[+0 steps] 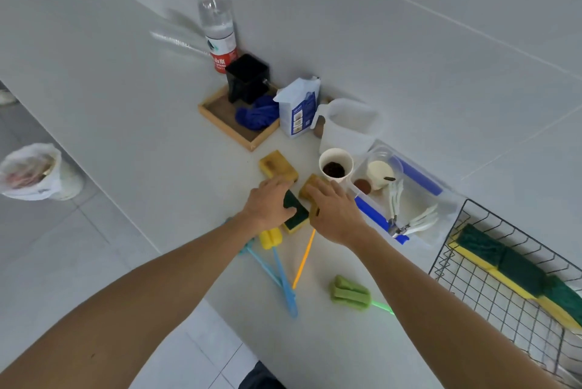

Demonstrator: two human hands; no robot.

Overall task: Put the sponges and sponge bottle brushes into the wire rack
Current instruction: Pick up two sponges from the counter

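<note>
My left hand grips a green-and-yellow sponge lying on the white counter. My right hand rests on a worn yellow sponge and covers most of it. Another worn yellow sponge lies just beyond, untouched. A yellow-headed brush with a blue handle, an orange brush handle and a green sponge brush lie nearer to me. The black wire rack at the right holds several green-and-yellow sponges in a row.
Beyond the hands stand a paper cup, a clear plastic tub with utensils, a white jug, a white bag, a wooden tray with a black box, and a water bottle. The counter edge runs diagonally at left.
</note>
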